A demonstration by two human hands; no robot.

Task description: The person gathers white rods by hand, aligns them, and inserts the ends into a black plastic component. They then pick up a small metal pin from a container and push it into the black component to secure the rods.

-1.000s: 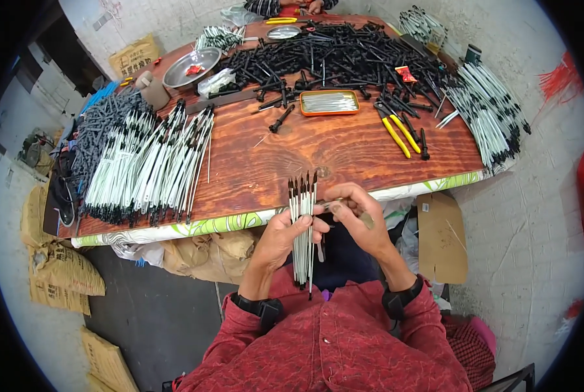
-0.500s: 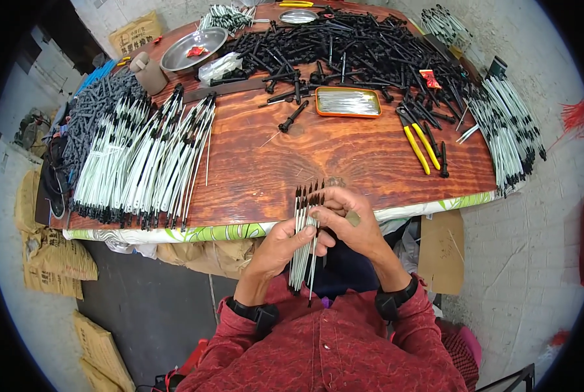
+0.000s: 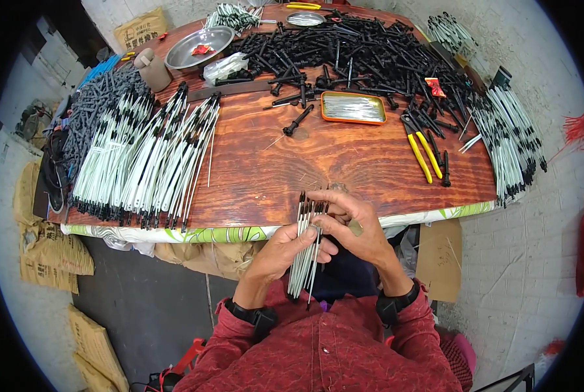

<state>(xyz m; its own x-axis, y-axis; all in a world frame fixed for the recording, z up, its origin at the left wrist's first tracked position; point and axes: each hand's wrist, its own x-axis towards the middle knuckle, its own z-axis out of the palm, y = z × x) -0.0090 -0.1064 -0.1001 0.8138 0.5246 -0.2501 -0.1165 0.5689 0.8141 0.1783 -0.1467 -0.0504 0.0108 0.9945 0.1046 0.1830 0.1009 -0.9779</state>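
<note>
Just off the table's near edge, my left hand [image 3: 280, 249] is closed around a bundle of thin white rods with black ends [image 3: 303, 271]. The bundle stands nearly upright, one rod set slightly apart at its lower right. My right hand [image 3: 360, 230] is closed at the bundle's upper part, thumb and fingers pinching among the black tips. Its index finger reaches across the top and hides some of them. Which rods the right fingers grip cannot be made out.
Stacks of similar rods lie on the wooden table [image 3: 259, 170] at left [image 3: 135, 173] and right [image 3: 511, 137]. Behind are a black pile of plastic parts [image 3: 344, 49], an orange-rimmed tray of thin silvery pieces [image 3: 354, 117], yellow-handled pliers [image 3: 426, 153] and a metal bowl [image 3: 190, 60].
My right index finger now lies farther across the top of the bundle, covering more black tips. The left hand keeps its hold. The whole view has shifted slightly.
</note>
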